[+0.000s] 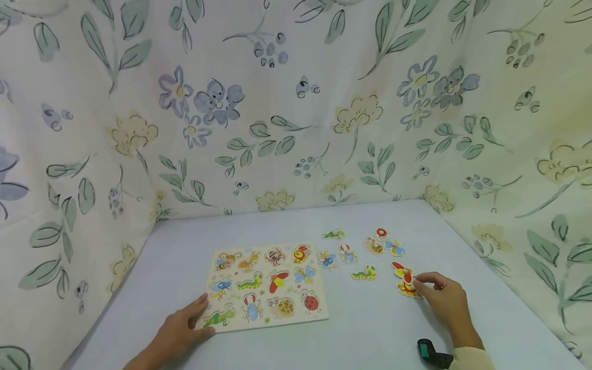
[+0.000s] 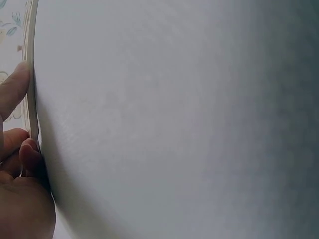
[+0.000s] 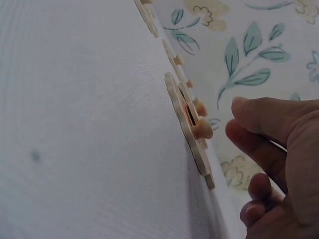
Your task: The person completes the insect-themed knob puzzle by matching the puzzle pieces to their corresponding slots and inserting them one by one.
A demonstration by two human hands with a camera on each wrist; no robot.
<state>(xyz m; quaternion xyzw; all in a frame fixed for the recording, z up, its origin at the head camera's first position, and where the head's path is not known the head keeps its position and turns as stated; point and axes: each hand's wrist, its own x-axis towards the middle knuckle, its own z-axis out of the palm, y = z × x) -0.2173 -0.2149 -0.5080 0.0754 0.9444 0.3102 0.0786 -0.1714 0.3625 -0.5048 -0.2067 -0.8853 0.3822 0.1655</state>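
A wooden puzzle board [image 1: 265,285] printed with insects lies flat on the pale table. My left hand [image 1: 201,313] rests with straight fingers on its front left corner. In the left wrist view a fingertip [image 2: 15,87] and the thumb [image 2: 27,154] touch the board's thin edge [image 2: 32,99]. My right hand [image 1: 418,282] hovers with loosely bent fingers just right of a red and yellow insect piece [image 1: 406,281]. Seen from the right wrist, the fingertips [image 3: 244,107] sit a small gap away from that piece's peg [image 3: 202,130] and hold nothing.
Several loose insect pieces lie right of the board, among them a green caterpillar [image 1: 364,273], a blue bug [image 1: 327,259], a bee [image 1: 394,248] and a red piece [image 1: 381,233]. Floral cloth [image 1: 296,103] walls the table on three sides. A black wrist device [image 1: 433,354] sits by my right sleeve.
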